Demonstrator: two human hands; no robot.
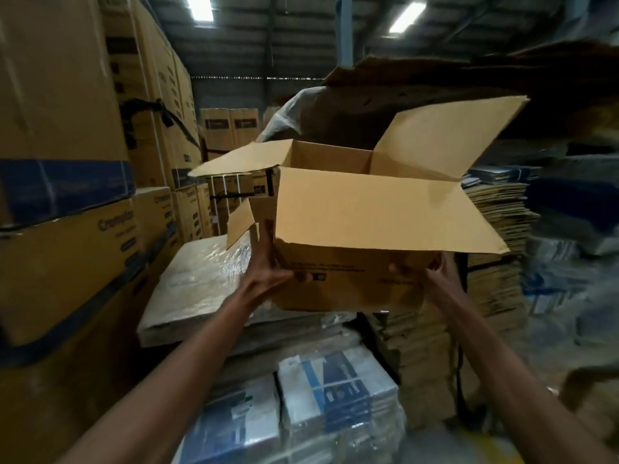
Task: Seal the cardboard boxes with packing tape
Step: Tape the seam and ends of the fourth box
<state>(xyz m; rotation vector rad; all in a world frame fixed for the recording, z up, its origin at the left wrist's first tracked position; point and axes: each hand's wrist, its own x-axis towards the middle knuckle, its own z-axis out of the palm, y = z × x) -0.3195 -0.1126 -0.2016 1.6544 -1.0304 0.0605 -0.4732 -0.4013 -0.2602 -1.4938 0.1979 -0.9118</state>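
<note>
Head view shows a plain brown cardboard box [351, 272] held up in mid-air at centre frame, opening upward, all top flaps spread, long axis running from 9 to 3 o'clock. Left hand [268, 272] grips its lower left corner, thumb across the near face; right hand [432, 272] clasps the lower right edge. Stacks of flattened brown cartons [495, 262] rise at 3 o'clock, just beyond.

The open cardboard box [351, 279] is carried in the air by the left hand [268, 276] and the right hand [438, 276], one at each lower corner. Below it, plastic-wrapped bundles of flat cartons [201, 279] are stacked, with printed blue-and-white packs [335, 396] lower down and a stack of flattened cardboard [495, 262] beside them.
</note>
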